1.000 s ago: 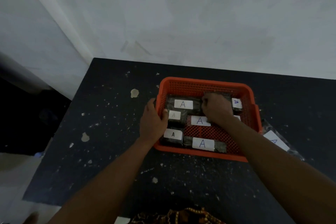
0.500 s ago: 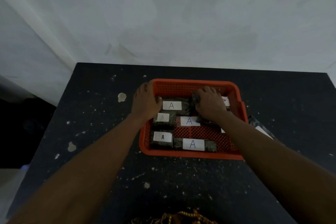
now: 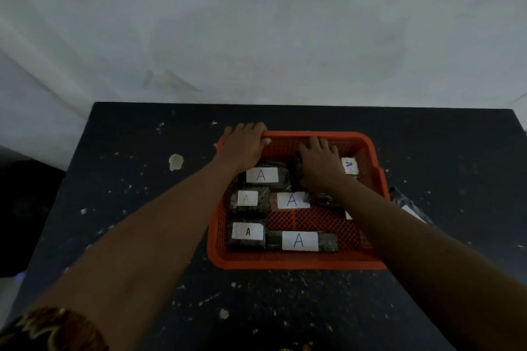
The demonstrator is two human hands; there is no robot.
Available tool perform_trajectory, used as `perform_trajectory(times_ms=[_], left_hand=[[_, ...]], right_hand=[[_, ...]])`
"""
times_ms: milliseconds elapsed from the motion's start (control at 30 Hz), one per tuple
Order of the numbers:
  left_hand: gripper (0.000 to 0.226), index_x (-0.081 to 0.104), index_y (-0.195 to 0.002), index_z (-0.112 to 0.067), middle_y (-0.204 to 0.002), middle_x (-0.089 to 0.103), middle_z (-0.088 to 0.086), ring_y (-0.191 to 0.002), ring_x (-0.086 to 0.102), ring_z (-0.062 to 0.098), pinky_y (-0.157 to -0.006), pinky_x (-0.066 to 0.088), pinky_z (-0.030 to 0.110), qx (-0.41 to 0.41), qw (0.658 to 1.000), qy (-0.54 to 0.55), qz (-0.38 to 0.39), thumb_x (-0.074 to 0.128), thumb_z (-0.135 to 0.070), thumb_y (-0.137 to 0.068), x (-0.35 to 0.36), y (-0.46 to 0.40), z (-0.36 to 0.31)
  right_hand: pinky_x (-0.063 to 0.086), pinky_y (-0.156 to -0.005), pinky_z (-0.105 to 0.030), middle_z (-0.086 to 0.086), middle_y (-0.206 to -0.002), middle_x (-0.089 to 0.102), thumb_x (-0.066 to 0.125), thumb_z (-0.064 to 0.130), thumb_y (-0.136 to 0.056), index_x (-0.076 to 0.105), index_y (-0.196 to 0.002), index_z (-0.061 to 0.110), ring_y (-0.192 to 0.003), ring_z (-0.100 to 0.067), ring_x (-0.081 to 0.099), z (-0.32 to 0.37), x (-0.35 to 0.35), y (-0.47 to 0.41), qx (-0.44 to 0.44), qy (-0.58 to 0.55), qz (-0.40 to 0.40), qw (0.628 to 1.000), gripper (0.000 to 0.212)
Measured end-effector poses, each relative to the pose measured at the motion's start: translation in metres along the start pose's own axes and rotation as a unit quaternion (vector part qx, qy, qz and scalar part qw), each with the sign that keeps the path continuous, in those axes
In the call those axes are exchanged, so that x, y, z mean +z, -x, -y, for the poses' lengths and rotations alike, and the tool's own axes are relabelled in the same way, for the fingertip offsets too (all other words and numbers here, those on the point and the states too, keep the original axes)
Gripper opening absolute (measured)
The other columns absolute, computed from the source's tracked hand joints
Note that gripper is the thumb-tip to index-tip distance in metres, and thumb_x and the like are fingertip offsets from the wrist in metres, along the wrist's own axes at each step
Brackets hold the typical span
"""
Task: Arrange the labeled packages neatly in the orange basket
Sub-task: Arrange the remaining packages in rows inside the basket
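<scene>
The orange basket (image 3: 288, 261) sits on a dark table and holds several dark packages with white "A" labels. One package (image 3: 268, 175) lies at the back left, others at the left (image 3: 249, 199), front left (image 3: 246, 234) and front middle (image 3: 301, 241). My left hand (image 3: 242, 145) grips the basket's back left corner. My right hand (image 3: 320, 165) is inside the basket at the back, closed over a dark package (image 3: 298, 165) that it mostly hides. Another labeled package (image 3: 349, 165) shows just right of that hand.
The dark, paint-speckled table (image 3: 142, 208) ends at a white wall behind. A clear-wrapped package (image 3: 410, 211) lies on the table right of the basket, partly hidden by my right forearm. A patterned sleeve shows at the bottom left.
My left hand slid from the basket's left wall up to its back left corner. My right hand shifted slightly toward the back of the basket with the package under it. The view moved closer.
</scene>
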State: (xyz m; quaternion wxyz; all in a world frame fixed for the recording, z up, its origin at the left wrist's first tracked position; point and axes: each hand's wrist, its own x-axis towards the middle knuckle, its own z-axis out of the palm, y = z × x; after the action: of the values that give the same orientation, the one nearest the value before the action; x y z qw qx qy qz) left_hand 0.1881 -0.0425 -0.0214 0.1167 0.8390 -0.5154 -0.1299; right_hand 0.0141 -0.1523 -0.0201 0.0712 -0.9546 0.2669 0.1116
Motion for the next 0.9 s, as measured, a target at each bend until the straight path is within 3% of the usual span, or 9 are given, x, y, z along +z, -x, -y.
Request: perform_trajectory(times_ms=[200,400,467,600,667,733,800,900], left_hand=[[0.021,0.05,-0.11,-0.025,-0.109,0.06,0.001,-0.102,0.051,0.023,-0.092,0.032,0.042,0.019,0.995,-0.035,-0.087,0.04,-0.04,-0.1,0.015,0.003,0.003],[0.022,0.05,-0.115,-0.023,-0.114,0.058,0.003,-0.105,0.049,0.025,-0.096,0.031,0.044,0.015,0.996,-0.033,-0.083,0.037,-0.033,-0.1,0.018,0.001,0.004],[0.023,0.05,-0.116,-0.022,-0.114,0.059,0.003,-0.105,0.049,0.026,-0.095,0.031,0.045,0.011,0.996,-0.032,-0.08,0.038,-0.035,-0.1,0.017,0.001,0.003],[0.025,0.05,-0.114,-0.023,-0.113,0.059,0.004,-0.105,0.05,0.027,-0.094,0.031,0.045,0.01,0.997,-0.033,-0.076,0.038,-0.039,-0.1,0.016,0.001,0.002],[0.025,0.049,-0.114,-0.024,-0.113,0.058,0.003,-0.105,0.049,0.026,-0.094,0.031,0.044,0.01,0.997,-0.028,-0.067,0.037,-0.039,-0.1,0.016,0.0,0.004],[0.025,0.048,-0.115,-0.024,-0.115,0.058,0.003,-0.106,0.049,0.026,-0.095,0.03,0.044,0.01,0.998,-0.022,-0.062,0.036,-0.039,-0.1,0.016,0.0,0.005],[0.025,0.048,-0.115,-0.025,-0.114,0.058,0.003,-0.107,0.049,0.026,-0.096,0.03,0.045,0.01,0.998,-0.014,-0.058,0.036,-0.04,-0.099,0.016,0.001,0.005],[0.025,0.048,-0.114,-0.025,-0.113,0.058,0.003,-0.106,0.048,0.026,-0.095,0.03,0.045,0.009,0.998,-0.011,-0.058,0.037,-0.041,-0.099,0.015,0.002,0.005]], right_hand=[[0.034,-0.099,-0.048,-0.01,-0.13,0.042,0.077,0.042,-0.064,0.046,-0.126,0.019,-0.12,-0.031,0.036,-0.007,-0.004,0.005,-0.019,-0.018,-0.033,0.999,0.072],[0.034,-0.096,-0.041,-0.001,-0.127,0.046,0.074,0.045,-0.065,0.04,-0.132,0.027,-0.117,-0.023,0.036,-0.021,-0.025,0.025,0.002,-0.174,-0.125,0.977,0.077],[0.038,-0.091,-0.035,0.001,-0.127,0.042,0.075,0.04,-0.065,0.034,-0.136,0.033,-0.115,-0.018,0.037,-0.026,-0.032,0.034,0.006,-0.272,-0.128,0.954,0.082],[0.041,-0.071,-0.01,0.006,-0.117,0.039,0.073,0.033,-0.064,0.039,-0.131,0.033,-0.098,-0.01,0.05,-0.032,-0.04,0.047,0.006,-0.337,-0.164,0.927,0.075],[0.051,-0.068,-0.013,0.003,-0.119,0.047,0.078,0.019,-0.067,0.042,-0.126,0.028,-0.099,-0.01,0.055,-0.035,-0.04,0.052,0.025,-0.414,-0.158,0.896,0.07],[0.057,-0.075,-0.021,0.004,-0.12,0.054,0.08,0.006,-0.069,0.044,-0.123,0.029,-0.105,-0.012,0.06,-0.037,-0.039,0.059,0.051,-0.532,-0.123,0.836,0.068],[0.058,-0.076,-0.027,0.005,-0.121,0.057,0.078,0.0,-0.071,0.046,-0.12,0.03,-0.106,-0.012,0.062,-0.039,-0.037,0.066,0.067,-0.624,-0.097,0.773,0.066],[0.057,-0.071,-0.025,0.002,-0.123,0.056,0.071,-0.01,-0.072,0.048,-0.119,0.028,-0.104,-0.008,0.064,-0.04,-0.034,0.071,0.065,-0.676,-0.093,0.728,0.064]])
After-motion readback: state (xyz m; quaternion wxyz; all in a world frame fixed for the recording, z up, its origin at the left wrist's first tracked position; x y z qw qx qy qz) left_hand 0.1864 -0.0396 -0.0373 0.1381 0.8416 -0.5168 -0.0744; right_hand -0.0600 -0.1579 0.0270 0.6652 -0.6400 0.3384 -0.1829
